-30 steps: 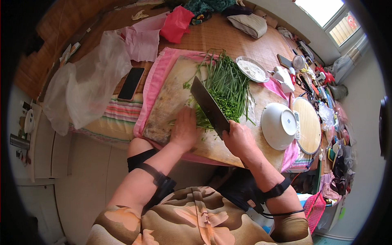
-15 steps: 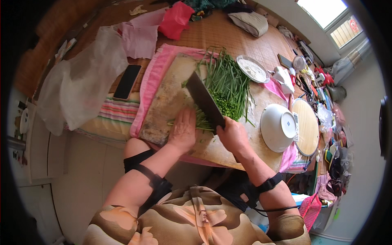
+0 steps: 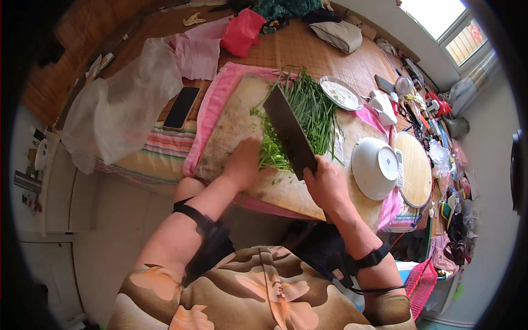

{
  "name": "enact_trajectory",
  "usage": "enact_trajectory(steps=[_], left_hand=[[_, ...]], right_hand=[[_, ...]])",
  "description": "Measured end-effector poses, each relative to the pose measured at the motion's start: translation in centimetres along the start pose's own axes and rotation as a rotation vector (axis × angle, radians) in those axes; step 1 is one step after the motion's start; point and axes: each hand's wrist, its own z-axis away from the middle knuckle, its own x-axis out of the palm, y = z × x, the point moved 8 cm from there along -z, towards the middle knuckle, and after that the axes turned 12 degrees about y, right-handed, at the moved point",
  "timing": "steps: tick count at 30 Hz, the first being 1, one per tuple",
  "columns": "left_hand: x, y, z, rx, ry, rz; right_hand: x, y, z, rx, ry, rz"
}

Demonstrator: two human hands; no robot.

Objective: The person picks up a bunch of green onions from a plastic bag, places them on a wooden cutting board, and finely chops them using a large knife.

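My right hand [image 3: 328, 184] grips the handle of a dark cleaver [image 3: 290, 131], its broad blade slanting up and left over the greens. Chopped chives [image 3: 273, 155] lie on the left side of the blade, pale green at the near end. My left hand [image 3: 243, 164] is cupped against these chives, blurred, its thumb by their near end and its fingertips hidden. Long uncut chives [image 3: 314, 102] lie in a heap beyond and right of the blade. All of this rests on a worn wooden cutting board [image 3: 224, 127].
A pink towel [image 3: 204, 124] lies under the board. Right of the chives are a plate of white powder [image 3: 342, 93] and an upturned white bowl [image 3: 374, 168]. A phone [image 3: 181, 108] and a plastic bag [image 3: 124, 104] lie left. Clutter lines the far right.
My left hand has turned from lying flat to cupped against the chives. The cleaver has shifted a little right, and more chopped chives show left of its blade.
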Motion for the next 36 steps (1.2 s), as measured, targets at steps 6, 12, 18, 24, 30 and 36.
enact_trajectory(steps=[6,12,18,24,30,36], left_hand=[[-1.3,1.8,1.6,0.097,0.277,0.006],[-0.5,1.4,1.5,0.093,0.249,0.158],[-0.7,0.7,1.0,0.054,0.271,0.209],[0.6,0.7,0.9,-0.013,0.173,0.223],[0.5,0.6,0.5,0.025,0.252,0.243],[-1.0,1.3,0.6,0.009,0.270,0.264]], right_hand=[[1.6,0.1,0.6,-0.004,-0.067,-0.007],[2.1,0.0,0.4,0.017,-0.105,0.034],[3.5,-0.4,-0.9,-0.053,-0.193,0.103],[5.6,-0.8,-1.7,0.040,-0.234,0.148],[5.2,1.2,-2.0,0.072,-0.122,0.021],[0.9,0.7,-1.4,-0.005,0.022,0.046]])
